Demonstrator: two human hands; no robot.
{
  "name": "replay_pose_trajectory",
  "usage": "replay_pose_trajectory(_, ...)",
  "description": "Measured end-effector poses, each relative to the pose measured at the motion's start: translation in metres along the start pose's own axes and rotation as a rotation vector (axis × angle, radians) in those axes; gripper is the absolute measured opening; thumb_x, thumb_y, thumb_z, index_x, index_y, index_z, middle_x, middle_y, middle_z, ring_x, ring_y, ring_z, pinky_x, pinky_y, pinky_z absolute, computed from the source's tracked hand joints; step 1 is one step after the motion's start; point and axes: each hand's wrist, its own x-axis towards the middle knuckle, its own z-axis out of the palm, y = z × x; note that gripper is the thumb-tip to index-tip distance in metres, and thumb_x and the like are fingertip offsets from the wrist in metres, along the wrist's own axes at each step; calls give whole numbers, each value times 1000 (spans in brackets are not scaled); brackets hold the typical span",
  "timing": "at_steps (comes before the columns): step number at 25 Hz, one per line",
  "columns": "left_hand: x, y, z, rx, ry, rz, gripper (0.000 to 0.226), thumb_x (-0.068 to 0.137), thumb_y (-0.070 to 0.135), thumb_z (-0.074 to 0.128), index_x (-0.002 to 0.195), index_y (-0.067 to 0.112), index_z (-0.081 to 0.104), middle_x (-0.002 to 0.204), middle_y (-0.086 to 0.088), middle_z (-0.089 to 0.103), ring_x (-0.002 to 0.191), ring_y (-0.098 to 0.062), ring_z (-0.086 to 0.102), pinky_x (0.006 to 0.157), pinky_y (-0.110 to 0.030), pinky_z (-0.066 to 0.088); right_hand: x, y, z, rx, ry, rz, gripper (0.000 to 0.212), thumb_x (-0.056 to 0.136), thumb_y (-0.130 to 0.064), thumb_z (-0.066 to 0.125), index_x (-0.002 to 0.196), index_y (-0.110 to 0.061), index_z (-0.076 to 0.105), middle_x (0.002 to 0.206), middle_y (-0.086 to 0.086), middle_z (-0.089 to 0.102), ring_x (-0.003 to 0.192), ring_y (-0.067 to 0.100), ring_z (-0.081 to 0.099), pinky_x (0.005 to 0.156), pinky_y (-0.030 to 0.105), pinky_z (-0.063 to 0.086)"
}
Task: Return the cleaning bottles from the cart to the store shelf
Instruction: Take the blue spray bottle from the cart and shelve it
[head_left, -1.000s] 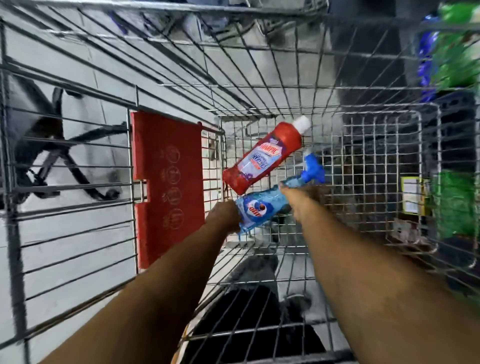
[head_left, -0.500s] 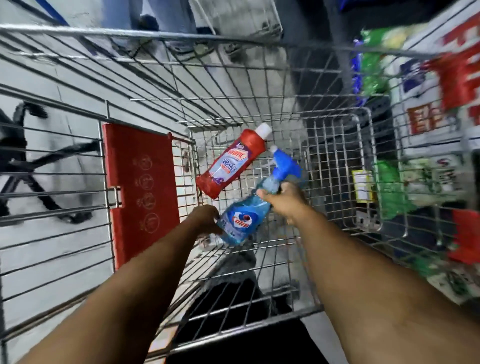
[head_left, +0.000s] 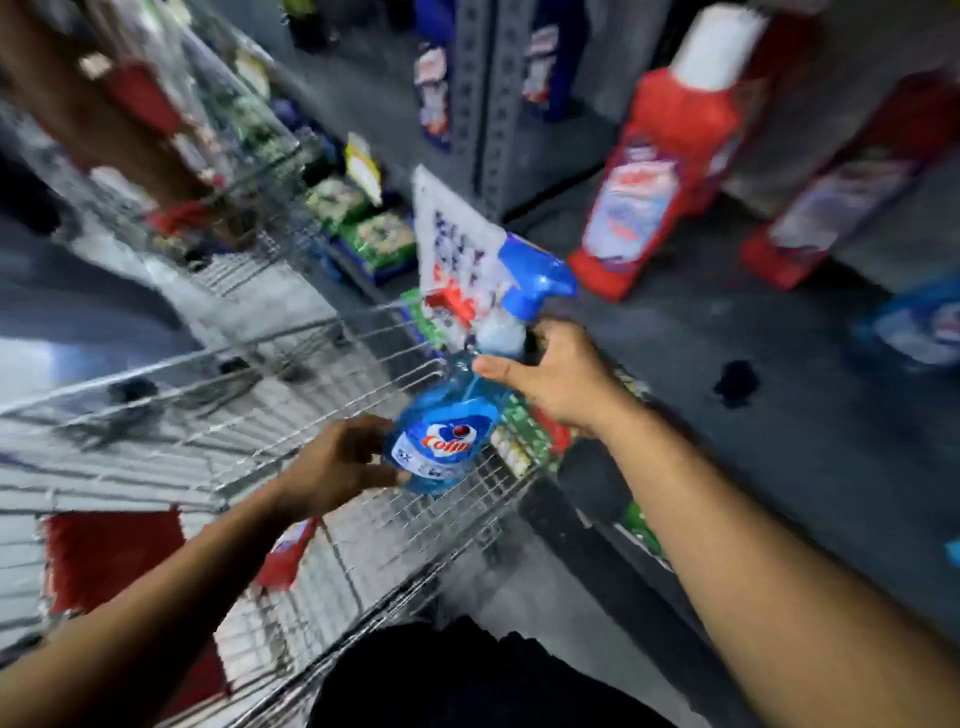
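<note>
A blue spray bottle (head_left: 447, 436) with a blue trigger head hangs above the wire cart's (head_left: 260, 457) right rim. My right hand (head_left: 550, 374) grips its neck just below the trigger. My left hand (head_left: 337, 467) cups its base. A red bottle (head_left: 285, 553) lies in the cart below my left wrist, partly hidden. On the grey store shelf (head_left: 727, 332) at the upper right stand a red bottle with a white cap (head_left: 665, 156) and a second red bottle (head_left: 841, 202). A blue bottle (head_left: 919, 327) sits at the shelf's right edge.
The cart's red seat flap (head_left: 104, 556) is at the lower left. Green and red packets (head_left: 363, 234) fill lower shelves behind the cart. A white and red sign (head_left: 457, 260) stands behind the spray head. The whole view is motion-blurred.
Both hands have lifted the blue spray bottle out of the cart and carried it right toward the shelf. My view swung right and up, so the shelf's bottles came into sight.
</note>
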Motion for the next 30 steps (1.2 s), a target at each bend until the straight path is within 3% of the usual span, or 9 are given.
replay_pose_trajectory(1, 4, 22, 13, 43, -20, 63, 41, 54, 30, 87, 90, 17, 71, 89, 7, 75, 83, -5, 65, 77, -19, 54, -14, -11, -24, 6, 67, -37, 32, 58, -47, 79, 82, -30, 66, 98, 1, 75, 89, 16, 69, 86, 40, 57)
replay_pose_trajectory(3, 11, 63, 47, 84, -63, 160, 39, 59, 23, 85, 93, 13, 69, 94, 3, 76, 87, -5, 66, 80, -16, 52, -42, -25, -69, 40, 194, -98, 31, 59, -42, 80, 84, -30, 65, 99, 4, 75, 89, 18, 69, 87, 46, 56)
replay_pose_trajectory(5, 19, 90, 81, 123, -106, 224, 36, 62, 6, 82, 95, 11, 69, 94, 1, 77, 85, -4, 65, 77, -13, 51, -68, -33, -106, 32, 309, -130, 27, 65, -29, 81, 86, -29, 65, 93, -1, 73, 85, 15, 67, 87, 44, 56)
replay_pose_trajectory(7, 32, 115, 122, 197, -149, 294, 33, 63, 3, 82, 93, 10, 70, 88, 5, 77, 79, -4, 64, 73, -17, 52, -100, -33, -143, -8, 433, -133, 26, 70, -25, 81, 89, -28, 64, 88, -7, 71, 82, 12, 67, 84, 38, 56)
replay_pose_trajectory(11, 68, 156, 198, 355, -228, 463, 33, 57, 31, 85, 87, 30, 71, 85, 18, 75, 79, 1, 66, 77, -22, 53, -149, -18, -201, -101, 639, -137, 29, 75, -26, 77, 101, -25, 66, 90, -10, 72, 77, 1, 65, 80, 27, 55)
replay_pose_trajectory(15, 97, 179, 260, 401, -248, 483, 47, 55, 36, 81, 99, 24, 68, 99, 1, 76, 91, -10, 69, 91, -42, 55, -173, -4, -236, -190, 784, -80, 35, 75, -34, 73, 108, -24, 66, 93, -6, 73, 81, 11, 66, 84, 38, 55)
replay_pose_trajectory(18, 112, 189, 295, 435, -206, 499, 57, 52, 45, 77, 104, 28, 64, 106, -1, 74, 97, -15, 69, 94, -42, 53, -180, 3, -253, -261, 845, -53, 34, 76, -36, 70, 107, -22, 65, 79, -9, 66, 68, 9, 56, 75, 35, 51)
replay_pose_trajectory(24, 111, 204, 326, 565, -227, 466, 39, 68, 31, 77, 103, 18, 66, 107, -4, 73, 96, -18, 67, 90, -37, 52, -177, 16, -265, -372, 895, 73, 37, 77, -42, 67, 109, -24, 62, 99, 6, 70, 86, 24, 63, 77, 35, 52)
replay_pose_trajectory(30, 122, 194, 326, 584, -277, 429, 61, 51, 58, 69, 105, 30, 62, 106, 6, 74, 96, -14, 68, 92, -41, 53, -171, 20, -263, -427, 892, 110, 40, 77, -46, 64, 111, -26, 60, 100, 7, 68, 91, 27, 62, 81, 39, 53)
